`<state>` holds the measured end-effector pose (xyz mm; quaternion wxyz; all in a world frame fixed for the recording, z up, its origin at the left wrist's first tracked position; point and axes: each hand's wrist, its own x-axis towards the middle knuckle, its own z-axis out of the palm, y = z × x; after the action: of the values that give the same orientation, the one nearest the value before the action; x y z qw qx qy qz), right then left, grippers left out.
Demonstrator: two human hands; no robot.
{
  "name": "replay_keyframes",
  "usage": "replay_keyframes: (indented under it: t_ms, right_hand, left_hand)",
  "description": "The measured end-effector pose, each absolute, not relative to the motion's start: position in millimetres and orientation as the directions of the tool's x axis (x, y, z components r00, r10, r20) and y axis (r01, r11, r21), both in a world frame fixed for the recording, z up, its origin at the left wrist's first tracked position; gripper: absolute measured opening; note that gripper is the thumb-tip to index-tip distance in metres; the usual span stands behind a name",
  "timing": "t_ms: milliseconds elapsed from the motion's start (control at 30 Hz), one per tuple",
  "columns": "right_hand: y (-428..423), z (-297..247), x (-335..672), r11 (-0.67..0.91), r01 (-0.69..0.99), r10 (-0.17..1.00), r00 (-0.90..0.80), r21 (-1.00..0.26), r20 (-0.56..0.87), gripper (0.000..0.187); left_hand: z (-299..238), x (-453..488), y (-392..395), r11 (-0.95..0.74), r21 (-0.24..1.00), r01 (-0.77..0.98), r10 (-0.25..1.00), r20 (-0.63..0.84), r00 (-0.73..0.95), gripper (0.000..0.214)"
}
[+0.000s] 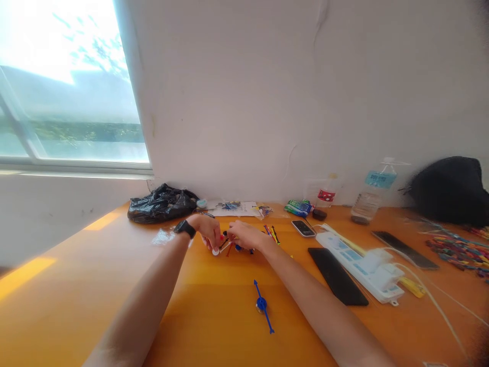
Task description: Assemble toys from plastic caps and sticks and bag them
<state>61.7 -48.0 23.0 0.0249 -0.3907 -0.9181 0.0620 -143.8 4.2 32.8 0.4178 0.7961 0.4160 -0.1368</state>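
Bright daylight from the window (pixel 72 109) on my left, glare whitening its upper part, sunlit strips on the table (pixel 214 326), small parts (pixel 239 248) by my fingers (pixel 211 238) smeared, right edge blurred dark

Bright window (pixel 72 102) left of a pale wall (pixel 229 102); sunlight stripes the wooden table (pixel 214 316).

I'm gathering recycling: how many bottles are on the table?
2: the red-labelled bottle, right of the green-and-blue packet, and the blue-labelled bottle, farther right, left of the black bundle. More could be hidden.
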Motion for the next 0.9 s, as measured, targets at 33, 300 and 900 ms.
replay_keyframes:
  t_ms: [33, 300, 900]
  right_hand:
    - [-48, 23, 62, 0.688, 0.712, 0.719, -0.695, -0.138, -0.001, 0.010]
    - [-39, 34, 75, 0.660, 0.711, 0.733, -0.680, -0.243, 0.002, 0.006]
    - [-51, 70, 86, 0.662, 0.553, 0.692, -0.711, -0.506, 0.128, 0.011]
  left_hand:
    - [32, -145, 5, -0.299, 0.556, 0.775, 0.545, -0.568, 0.617, 0.032]
    - [40, -179, 10, -0.191, 0.748, 0.635, 0.583, -0.434, 0.687, 0.042]
    - [81, -147, -29, -0.298, 0.842, 0.449, 0.618, -0.189, 0.763, 0.026]
